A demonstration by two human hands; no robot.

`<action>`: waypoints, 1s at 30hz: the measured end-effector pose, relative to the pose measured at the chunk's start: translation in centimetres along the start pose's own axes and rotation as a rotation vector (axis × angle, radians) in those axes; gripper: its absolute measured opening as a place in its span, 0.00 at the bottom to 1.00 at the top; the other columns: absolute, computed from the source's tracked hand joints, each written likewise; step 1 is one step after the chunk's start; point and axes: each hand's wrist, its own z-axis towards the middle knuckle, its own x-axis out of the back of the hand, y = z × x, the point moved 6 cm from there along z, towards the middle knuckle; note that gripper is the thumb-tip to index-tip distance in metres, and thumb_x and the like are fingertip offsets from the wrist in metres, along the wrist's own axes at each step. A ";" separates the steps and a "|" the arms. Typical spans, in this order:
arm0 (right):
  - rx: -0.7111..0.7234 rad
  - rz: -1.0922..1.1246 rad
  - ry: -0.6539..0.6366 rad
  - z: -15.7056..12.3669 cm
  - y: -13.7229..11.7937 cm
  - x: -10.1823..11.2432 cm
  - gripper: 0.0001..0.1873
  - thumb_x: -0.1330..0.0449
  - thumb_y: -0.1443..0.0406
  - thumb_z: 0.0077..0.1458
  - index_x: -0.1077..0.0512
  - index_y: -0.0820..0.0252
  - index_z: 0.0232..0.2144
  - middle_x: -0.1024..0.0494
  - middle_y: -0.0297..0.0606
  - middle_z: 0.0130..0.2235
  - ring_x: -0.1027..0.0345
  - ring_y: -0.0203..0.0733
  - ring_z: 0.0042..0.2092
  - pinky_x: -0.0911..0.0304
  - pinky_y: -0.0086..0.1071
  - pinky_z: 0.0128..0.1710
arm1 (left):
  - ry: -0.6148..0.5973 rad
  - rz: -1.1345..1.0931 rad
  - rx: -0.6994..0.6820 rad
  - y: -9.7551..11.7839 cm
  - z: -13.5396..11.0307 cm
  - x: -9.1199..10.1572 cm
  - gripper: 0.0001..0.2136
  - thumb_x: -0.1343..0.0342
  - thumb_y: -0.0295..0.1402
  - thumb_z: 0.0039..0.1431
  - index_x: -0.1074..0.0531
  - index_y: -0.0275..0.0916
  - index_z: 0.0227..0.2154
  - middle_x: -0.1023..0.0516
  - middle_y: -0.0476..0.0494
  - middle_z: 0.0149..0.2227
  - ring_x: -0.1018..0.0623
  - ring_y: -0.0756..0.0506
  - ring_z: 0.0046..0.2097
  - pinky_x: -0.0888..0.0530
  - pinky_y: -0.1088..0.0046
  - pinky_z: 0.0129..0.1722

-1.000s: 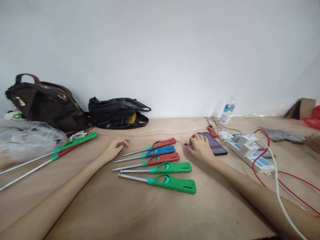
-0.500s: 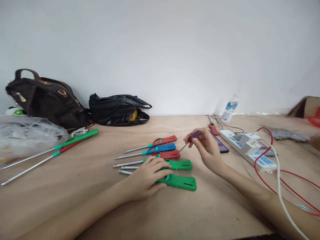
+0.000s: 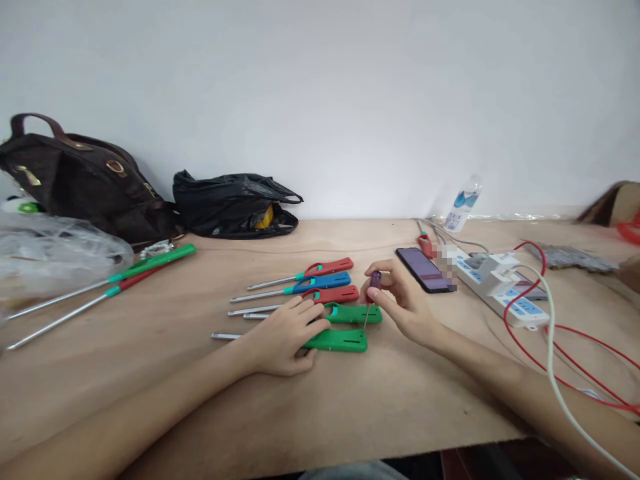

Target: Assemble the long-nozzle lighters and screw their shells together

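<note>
My left hand (image 3: 287,337) is closed over the nearest green gas lighter (image 3: 343,341), pressing it on the table; its trigger part is hidden under the fingers. My right hand (image 3: 400,303) pinches a small screwdriver (image 3: 375,287) with a purple and red handle. It stands nearly upright, its thin shaft reaching down to the butt end of that lighter. Just beyond lie a second green lighter (image 3: 357,314), a red lighter (image 3: 340,293), a blue lighter (image 3: 330,280) and another red lighter (image 3: 335,266), side by side with metal tubes pointing left.
On the left are a dark bag (image 3: 90,180), a black plastic bag (image 3: 220,207), a clear bag (image 3: 55,257) and two long lighters. Rightward are a phone (image 3: 423,270), a power strip (image 3: 525,310) with cables, a bottle (image 3: 463,203) and a pile of metal tubes (image 3: 573,258).
My left hand and the nearest green lighter have shifted left. My right hand has brought the screwdriver nearer, from the red lighter's end to this lighter's end, tipping it more upright.
</note>
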 end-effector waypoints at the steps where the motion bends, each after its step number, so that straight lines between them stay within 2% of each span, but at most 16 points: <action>1: 0.002 0.002 -0.005 -0.1 -0.1 -0.1 0.10 0.47 0.60 0.63 0.39 0.55 0.45 0.25 0.35 0.31 0.29 0.39 0.33 0.33 0.35 0.35 | -0.002 0.004 0.000 0.0 0.0 -0.1 0.15 0.48 0.30 0.48 0.33 0.39 0.42 0.29 0.40 0.43 0.30 0.40 0.44 0.34 0.61 0.48; 7: 0.006 -0.016 -0.032 -0.2 -0.2 -0.2 0.09 0.47 0.60 0.63 0.40 0.56 0.44 0.24 0.35 0.31 0.29 0.39 0.33 0.33 0.36 0.35 | 0.023 0.013 -0.009 0.1 0.0 0.0 0.15 0.47 0.29 0.49 0.33 0.39 0.43 0.29 0.40 0.45 0.29 0.41 0.44 0.34 0.60 0.50; 21: 0.109 -0.068 -0.064 -0.5 -0.8 -0.2 0.05 0.50 0.63 0.65 0.39 0.55 0.43 0.26 0.36 0.32 0.32 0.39 0.33 0.34 0.36 0.34 | 0.022 0.003 -0.006 0.1 0.0 0.0 0.15 0.48 0.29 0.48 0.32 0.38 0.42 0.30 0.40 0.44 0.30 0.40 0.43 0.33 0.61 0.47; 30: 0.170 -0.089 -0.082 -0.7 -1.0 -0.4 0.06 0.50 0.66 0.65 0.39 0.56 0.45 0.27 0.35 0.32 0.33 0.38 0.33 0.36 0.35 0.34 | 0.014 -0.007 -0.009 0.2 0.0 0.0 0.15 0.48 0.29 0.48 0.33 0.38 0.42 0.30 0.39 0.45 0.30 0.40 0.43 0.33 0.61 0.46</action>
